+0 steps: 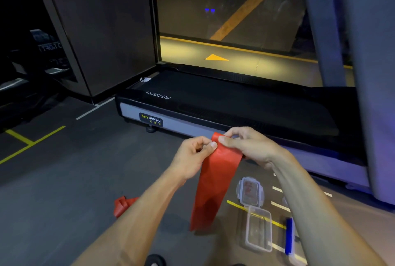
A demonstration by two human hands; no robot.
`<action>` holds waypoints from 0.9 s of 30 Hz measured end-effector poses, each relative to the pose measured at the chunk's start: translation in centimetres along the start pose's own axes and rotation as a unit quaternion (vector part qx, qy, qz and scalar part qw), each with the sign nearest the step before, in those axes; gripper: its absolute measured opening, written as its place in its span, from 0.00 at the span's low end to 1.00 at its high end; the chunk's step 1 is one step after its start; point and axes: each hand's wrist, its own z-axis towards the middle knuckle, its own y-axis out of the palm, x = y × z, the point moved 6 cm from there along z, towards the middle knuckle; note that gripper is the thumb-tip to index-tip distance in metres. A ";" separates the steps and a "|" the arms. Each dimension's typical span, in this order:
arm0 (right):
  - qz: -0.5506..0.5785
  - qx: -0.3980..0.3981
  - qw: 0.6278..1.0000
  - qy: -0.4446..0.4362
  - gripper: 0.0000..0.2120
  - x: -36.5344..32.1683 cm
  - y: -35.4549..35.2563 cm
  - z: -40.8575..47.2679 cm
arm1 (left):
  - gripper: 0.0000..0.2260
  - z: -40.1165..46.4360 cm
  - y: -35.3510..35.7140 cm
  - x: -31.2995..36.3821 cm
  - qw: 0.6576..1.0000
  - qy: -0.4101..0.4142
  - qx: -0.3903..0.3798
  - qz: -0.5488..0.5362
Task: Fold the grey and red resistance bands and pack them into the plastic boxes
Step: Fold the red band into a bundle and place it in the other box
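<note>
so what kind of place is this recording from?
Most likely a gym. A treadmill with a fitness brand label sits straight ahead, the dark floor carries yellow and white marking lines, and both hands, left hand and right hand, hold a red resistance band.

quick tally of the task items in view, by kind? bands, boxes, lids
Red bands: 2, one held up by the left hand and right hand, one bunched on the floor
Grey bands: 0 in view
Open clear boxes: 1
Clear lids with clips: 1
Total: 4
</note>
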 end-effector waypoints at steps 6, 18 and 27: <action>-0.025 0.023 0.999 -0.013 0.13 0.0 -0.1 0.5 | 0.10 0.0 -0.3 -0.3 1.000 0.002 0.020 0.015; -0.021 0.053 0.998 -0.023 0.26 -0.4 -0.4 0.6 | 0.05 0.4 0.3 0.2 0.999 0.013 0.029 -0.030; -0.009 0.135 0.990 -0.046 0.08 -0.1 -1.5 0.7 | 0.07 0.1 0.8 -0.2 0.999 -0.011 -0.030 -0.026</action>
